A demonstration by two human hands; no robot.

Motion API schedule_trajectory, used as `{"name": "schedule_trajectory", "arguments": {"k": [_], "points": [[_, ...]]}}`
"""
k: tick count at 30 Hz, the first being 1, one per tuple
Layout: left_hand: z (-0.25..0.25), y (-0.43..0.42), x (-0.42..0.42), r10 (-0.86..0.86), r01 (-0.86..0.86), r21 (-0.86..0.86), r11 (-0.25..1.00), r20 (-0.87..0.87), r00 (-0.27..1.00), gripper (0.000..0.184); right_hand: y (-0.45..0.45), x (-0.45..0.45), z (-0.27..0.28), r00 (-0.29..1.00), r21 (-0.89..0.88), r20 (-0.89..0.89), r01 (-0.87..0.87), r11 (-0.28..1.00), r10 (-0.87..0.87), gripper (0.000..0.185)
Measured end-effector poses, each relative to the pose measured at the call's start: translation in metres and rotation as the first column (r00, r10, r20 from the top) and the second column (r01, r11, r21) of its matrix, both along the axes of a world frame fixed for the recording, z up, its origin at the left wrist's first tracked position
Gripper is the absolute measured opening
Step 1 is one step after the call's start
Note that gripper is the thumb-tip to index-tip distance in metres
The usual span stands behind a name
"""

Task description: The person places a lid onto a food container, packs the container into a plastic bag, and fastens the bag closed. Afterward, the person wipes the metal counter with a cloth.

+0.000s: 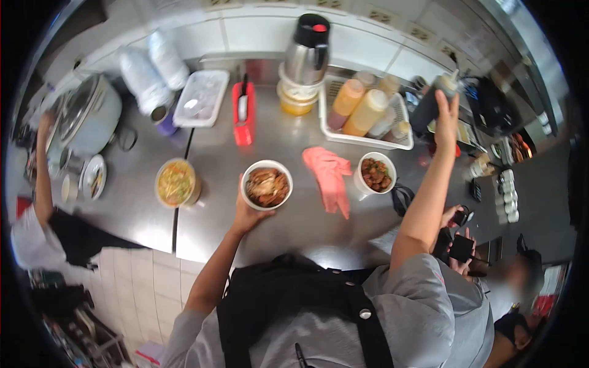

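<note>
My left hand [248, 211] is wrapped around the near left side of a white bowl [267, 185] on the steel counter. Browned, sliced-looking food with a paler sauce or topping fills this bowl. Up at the right, my right hand [446, 119] grips a dark squeeze bottle [428, 109] with a pale nozzle, beside the white basket [368, 142]. A second white bowl [375, 173], holding brown chunks with green bits, stands right of a pink cloth [328, 178]. To the left is a tub of yellowish, shredded-looking food [177, 183].
Several squeeze bottles [365, 113] stand in the basket. A steel thermos [308, 49] sits on stacked tubs behind the bowls. Further left are a red holder [243, 116], a clear-lidded tray [201, 98] and a large cooker [89, 116]. Other people work at both sides.
</note>
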State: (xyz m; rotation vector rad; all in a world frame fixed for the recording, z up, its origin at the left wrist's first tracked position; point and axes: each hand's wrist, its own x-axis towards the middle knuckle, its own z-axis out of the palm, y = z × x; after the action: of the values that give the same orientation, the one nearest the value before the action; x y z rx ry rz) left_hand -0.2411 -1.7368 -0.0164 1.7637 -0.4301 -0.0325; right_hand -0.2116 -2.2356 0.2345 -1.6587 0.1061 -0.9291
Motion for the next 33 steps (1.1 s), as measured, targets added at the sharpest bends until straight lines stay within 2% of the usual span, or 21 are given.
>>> {"name": "schedule_trajectory", "arguments": {"k": [3,5,7,8,9,11,12,13,14,15,16,17,18,19,20,21,23,24,26,31,33], "points": [[0.003,0.006,-0.003,0.023,-0.024,0.052,0.998,0.017,1.0,0.135,0.048,-0.022,-0.004,0.981,0.073,-0.104,-0.155,0.985,0.162,0.058],[0.01,0.013,-0.011,0.021,-0.026,0.11,0.994,0.042,0.999,0.134,0.075,-0.031,-0.023,0.953,-0.012,-0.278,-0.132,0.991,0.124,0.065],[0.014,0.02,-0.023,0.078,-0.088,0.261,0.961,0.048,0.996,0.133,0.102,-0.036,-0.05,0.917,-0.238,-0.37,-0.252,0.938,0.152,0.071],[0.005,0.024,-0.027,0.051,-0.053,0.156,0.986,0.021,0.998,0.125,0.124,-0.043,-0.059,0.895,-0.239,-0.409,-0.293,0.926,0.178,0.071],[0.006,0.029,-0.032,0.05,-0.052,0.156,0.986,0.018,0.999,0.125,0.148,-0.049,-0.069,0.871,-0.238,-0.448,-0.333,0.912,0.201,0.071],[0.014,0.037,-0.041,0.042,-0.015,0.133,0.991,-0.205,0.978,0.099,0.178,-0.056,-0.094,0.772,-0.133,-0.54,-0.473,0.871,0.336,0.072],[0.013,0.04,-0.042,0.042,-0.014,0.132,0.991,-0.208,0.977,0.099,0.191,-0.06,-0.098,0.736,-0.14,-0.566,-0.529,0.837,0.371,0.072],[0.011,0.041,-0.042,0.075,-0.069,0.032,0.997,-0.261,0.962,0.078,0.202,-0.063,-0.102,0.697,-0.145,-0.592,-0.585,0.798,0.404,0.073],[0.007,0.044,-0.04,0.1,-0.128,-0.067,0.99,-0.313,0.944,0.058,0.211,-0.067,-0.11,0.697,-0.147,-0.594,-0.585,0.797,0.402,0.073],[0.003,0.043,-0.035,0.103,-0.131,-0.069,0.989,-0.315,0.943,0.058,0.216,-0.071,-0.117,0.69,-0.249,-0.649,-0.59,0.768,0.32,0.073],[-0.002,0.042,-0.027,0.169,-0.171,0.022,0.985,-0.309,0.936,0.045,0.221,-0.075,-0.122,0.683,-0.346,-0.692,-0.597,0.724,0.232,0.074],[-0.004,0.041,-0.019,0.235,-0.211,0.111,0.971,-0.295,0.926,0.034,0.227,-0.078,-0.12,0.682,-0.347,-0.693,-0.599,0.721,0.234,0.074],[-0.005,0.04,-0.013,0.237,-0.214,0.11,0.971,-0.294,0.926,0.034,0.232,-0.08,-0.116,0.624,-0.345,-0.76,-0.625,0.701,0.182,0.073],[-0.006,0.039,-0.007,0.232,-0.175,0.209,0.962,-0.289,0.929,0.031,0.236,-0.082,-0.113,0.56,-0.339,-0.819,-0.648,0.682,0.124,0.072],[-0.007,0.037,-0.003,0.222,-0.132,0.305,0.943,-0.285,0.932,0.028,0.239,-0.083,-0.11,0.593,-0.447,-0.804,-0.656,0.608,0.049,0.07],[0.012,0.03,-0.004,0.218,-0.127,0.304,0.944,-0.286,0.933,0.028,0.241,-0.084,-0.106,0.593,-0.447,-0.804,-0.654,0.61,0.045,0.07],[0.042,0.019,-0.009,0.2,-0.173,0.101,0.98,-0.539,0.818,0.022,0.245,-0.085,-0.101,0.642,-0.605,-0.763,-0.669,0.431,-0.074,0.07],[0.038,0.018,-0.009,0.195,-0.168,0.101,0.981,-0.54,0.819,0.022,0.247,-0.086,-0.101,0.64,-0.604,-0.764,-0.668,0.435,-0.078,0.07],[0.032,0.014,-0.01,0.168,-0.193,0.008,0.981,-0.523,0.836,0.021,0.253,-0.086,-0.102,0.733,-0.716,-0.677,-0.634,0.292,-0.069,0.07],[0.048,0.004,-0.022,0.121,-0.128,0.01,0.992,-0.405,0.906,0.019,0.277,-0.078,-0.096,0.752,-0.741,-0.654,-0.617,0.265,-0.077,0.068],[0.047,0.0,-0.025,0.12,-0.127,0.006,0.992,-0.363,0.924,0.019,0.28,-0.073,-0.093,0.812,-0.795,-0.577,-0.532,0.292,-0.092,0.067]]}}
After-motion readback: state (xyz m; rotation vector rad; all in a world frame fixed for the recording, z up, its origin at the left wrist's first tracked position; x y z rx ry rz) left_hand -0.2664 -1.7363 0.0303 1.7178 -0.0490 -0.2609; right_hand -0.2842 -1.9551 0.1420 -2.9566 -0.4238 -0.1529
